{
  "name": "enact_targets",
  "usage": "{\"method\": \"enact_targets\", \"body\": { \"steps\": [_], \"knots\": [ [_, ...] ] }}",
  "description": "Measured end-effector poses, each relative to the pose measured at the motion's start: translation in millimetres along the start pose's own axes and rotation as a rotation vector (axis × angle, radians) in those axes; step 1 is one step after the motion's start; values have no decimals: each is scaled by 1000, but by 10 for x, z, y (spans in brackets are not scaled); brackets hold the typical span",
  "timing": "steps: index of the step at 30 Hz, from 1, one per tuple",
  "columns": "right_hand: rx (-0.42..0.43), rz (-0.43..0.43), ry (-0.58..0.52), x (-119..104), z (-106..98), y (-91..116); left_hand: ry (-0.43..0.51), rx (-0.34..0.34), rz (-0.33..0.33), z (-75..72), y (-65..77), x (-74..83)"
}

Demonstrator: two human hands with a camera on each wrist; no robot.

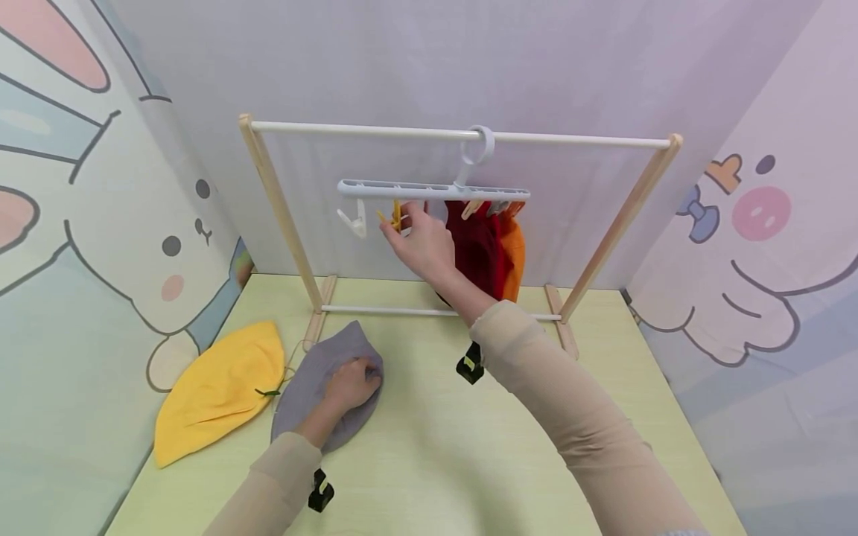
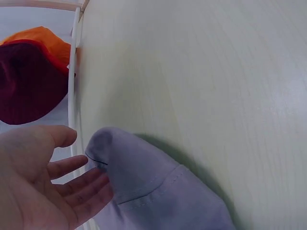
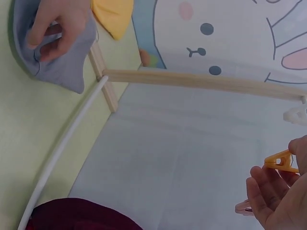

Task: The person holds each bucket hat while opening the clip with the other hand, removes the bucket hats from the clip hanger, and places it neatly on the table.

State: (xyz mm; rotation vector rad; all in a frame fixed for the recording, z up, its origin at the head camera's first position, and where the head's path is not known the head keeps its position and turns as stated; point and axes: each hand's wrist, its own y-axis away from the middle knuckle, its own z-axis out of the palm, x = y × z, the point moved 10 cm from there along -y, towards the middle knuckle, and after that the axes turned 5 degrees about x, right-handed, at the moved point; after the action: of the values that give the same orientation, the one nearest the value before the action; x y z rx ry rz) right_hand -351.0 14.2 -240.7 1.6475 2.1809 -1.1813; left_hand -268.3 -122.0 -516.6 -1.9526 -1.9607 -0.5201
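Observation:
My right hand (image 1: pixel 424 242) is raised under the pale blue hanger (image 1: pixel 395 191) and pinches a yellow clothespin (image 3: pixel 279 161) between thumb and fingers. On the table, a grey bucket hat (image 1: pixel 315 372) lies flattened, with my left hand (image 1: pixel 351 383) on it. The left wrist view shows the left fingertips (image 2: pixel 98 189) touching the hat's edge, thumb apart from it. A dark red hat (image 1: pixel 477 238) and an orange hat (image 1: pixel 514 257) hang from clips at the hanger's right half. Left of the yellow clothespin hangs a white clothespin (image 1: pixel 355 219).
The hanger's ring hooks over the white bar (image 1: pixel 570 138) of a wooden-legged rack (image 1: pixel 278 201). A yellow hat (image 1: pixel 224 383) with a green leaf lies left of the grey one. Fabric walls with cartoon animals (image 1: pixel 757 223) enclose the pale table (image 1: pixel 415 461).

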Motion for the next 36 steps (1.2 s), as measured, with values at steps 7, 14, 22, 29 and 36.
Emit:
{"method": "enact_targets", "body": {
  "steps": [7,14,22,29,36],
  "knots": [
    [-27,-18,-51,25,7,27,39,34,77,-125,27,153],
    [17,-76,-129,50,-22,51,98,61,122,-238,64,300],
    [58,-175,-208,76,-57,92,149,83,187,-321,100,480],
    [66,-187,-219,165,-64,122,180,67,242,-368,168,668],
    [71,-185,-225,249,-96,152,159,77,296,-429,213,823]
  ]
}}
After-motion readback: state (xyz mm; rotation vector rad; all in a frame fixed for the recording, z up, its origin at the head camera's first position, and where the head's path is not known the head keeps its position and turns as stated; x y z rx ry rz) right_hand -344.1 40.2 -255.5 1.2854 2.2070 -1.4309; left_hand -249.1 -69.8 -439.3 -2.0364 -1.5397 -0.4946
